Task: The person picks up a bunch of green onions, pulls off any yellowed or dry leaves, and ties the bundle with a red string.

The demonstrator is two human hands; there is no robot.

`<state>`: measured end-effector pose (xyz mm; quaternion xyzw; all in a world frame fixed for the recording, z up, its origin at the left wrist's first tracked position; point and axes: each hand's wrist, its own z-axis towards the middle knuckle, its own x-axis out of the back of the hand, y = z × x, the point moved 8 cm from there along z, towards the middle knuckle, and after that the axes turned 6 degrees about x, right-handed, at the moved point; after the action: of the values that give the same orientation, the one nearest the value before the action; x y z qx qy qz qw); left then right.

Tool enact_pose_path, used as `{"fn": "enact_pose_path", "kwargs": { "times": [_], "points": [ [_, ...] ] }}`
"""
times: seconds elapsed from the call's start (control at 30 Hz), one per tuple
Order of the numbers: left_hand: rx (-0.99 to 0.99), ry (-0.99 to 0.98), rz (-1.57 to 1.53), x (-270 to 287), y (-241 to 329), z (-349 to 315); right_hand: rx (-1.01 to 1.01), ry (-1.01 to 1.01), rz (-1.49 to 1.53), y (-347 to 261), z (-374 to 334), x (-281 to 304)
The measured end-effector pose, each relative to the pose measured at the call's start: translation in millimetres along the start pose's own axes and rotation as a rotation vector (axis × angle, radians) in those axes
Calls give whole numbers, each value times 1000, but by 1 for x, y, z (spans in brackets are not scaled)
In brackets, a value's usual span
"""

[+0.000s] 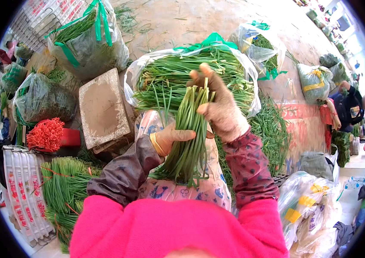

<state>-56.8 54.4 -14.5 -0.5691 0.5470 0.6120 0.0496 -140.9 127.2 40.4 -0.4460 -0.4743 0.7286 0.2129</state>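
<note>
A bunch of green chives (187,137) stands upright over my lap, pale cut ends up and leaves down. My left hand (171,138), in a tan glove with a yellow cuff edge, is closed round its middle. My right hand (223,105), in a soiled pale glove, is at the top right of the bunch. Its fingers are spread behind the cut ends, and its thumb lies beside the stalks. Just beyond both hands, an open white plastic bag (131,88) is full of loose chives. A patterned apron (217,180) covers my lap beneath the bunch.
Left of me are a worn box (101,109), red ties (45,134) on a red container, tied chive bundles (68,182) and a white crate (23,193). Loose greens (268,133) and clear plastic bags (307,206) lie to my right. More filled bags (90,47) stand farther off.
</note>
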Motion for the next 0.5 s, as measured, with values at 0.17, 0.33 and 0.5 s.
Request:
{"fn": "enact_pose_path", "kwargs": {
  "times": [0.17,0.33,0.5],
  "points": [
    [59,-8,-99,-1,3,2,294,-49,-445,-40,16,7],
    [47,-102,-76,1,-5,7,455,-229,-964,-36,0,-29],
    [68,87,84,17,8,13,355,-62,-836,-15,15,-18]
  ]
}}
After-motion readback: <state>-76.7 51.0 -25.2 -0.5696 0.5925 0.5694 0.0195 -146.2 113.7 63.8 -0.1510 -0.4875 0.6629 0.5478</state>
